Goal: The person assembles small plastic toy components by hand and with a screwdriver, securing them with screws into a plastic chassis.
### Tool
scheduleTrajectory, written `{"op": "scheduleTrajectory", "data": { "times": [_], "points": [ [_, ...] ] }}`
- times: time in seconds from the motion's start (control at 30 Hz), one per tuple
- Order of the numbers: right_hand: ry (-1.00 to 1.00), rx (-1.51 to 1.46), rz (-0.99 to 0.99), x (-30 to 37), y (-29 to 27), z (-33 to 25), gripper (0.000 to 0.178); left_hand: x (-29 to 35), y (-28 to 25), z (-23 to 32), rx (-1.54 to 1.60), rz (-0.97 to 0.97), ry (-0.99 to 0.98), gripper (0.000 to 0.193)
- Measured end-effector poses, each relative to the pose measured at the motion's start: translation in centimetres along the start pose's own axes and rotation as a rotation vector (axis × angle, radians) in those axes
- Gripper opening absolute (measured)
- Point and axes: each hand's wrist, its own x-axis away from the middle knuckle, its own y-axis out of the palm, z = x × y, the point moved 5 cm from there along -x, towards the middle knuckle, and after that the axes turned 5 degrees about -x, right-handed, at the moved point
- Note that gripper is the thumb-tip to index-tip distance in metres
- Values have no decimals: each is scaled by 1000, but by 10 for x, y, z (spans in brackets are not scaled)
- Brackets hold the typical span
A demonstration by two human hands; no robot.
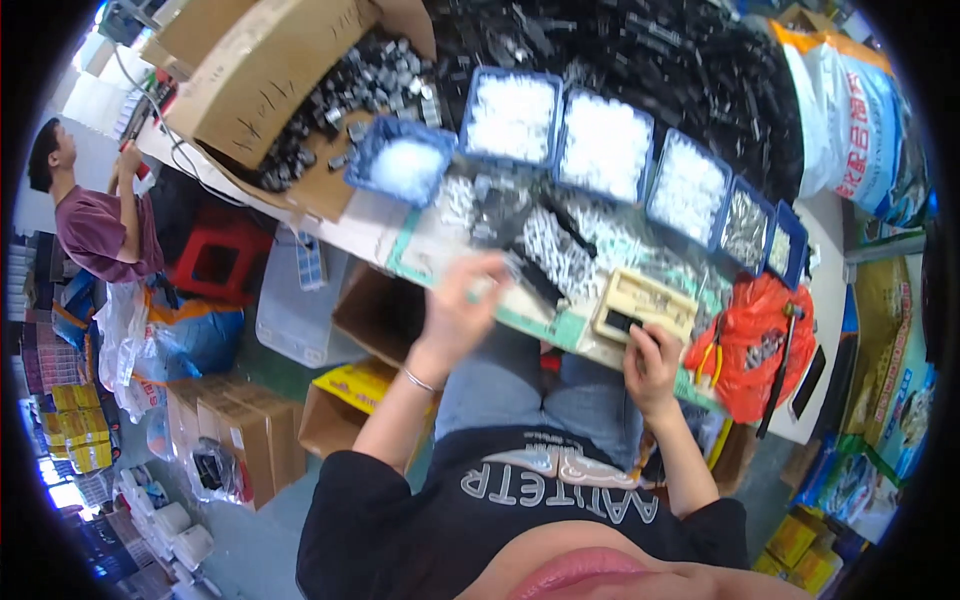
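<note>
My left hand (465,310) is raised at the table's front edge, smeared by motion; whether it holds anything is unclear. Just right of it lies a long black strip (538,282). My right hand (652,368) has its curled fingertips at the front of a cream-coloured block-like fixture (655,298). They pinch the end of a small black part (620,320) lying in the fixture's front recess. Behind the fixture, a loose pile of small white plastic pieces (560,255) covers the worktop.
Blue baskets of white pieces (605,140) and metal parts (745,220) line the table. Black pieces heap behind them. At left stand a blue basket (400,160) and a cardboard box (265,85). An orange-red bag (755,350) lies right. Another person (105,210) is far left.
</note>
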Motion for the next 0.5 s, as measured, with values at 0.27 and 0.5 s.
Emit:
{"op": "scheduleTrajectory", "data": {
  "times": [0.27,0.5],
  "points": [
    [95,154,-7,22,-12,-1,26,29,119,54,68,-421,623,18],
    [32,170,-16,10,-9,-10,26,12,125,48,44,-483,605,15]
  ]
}}
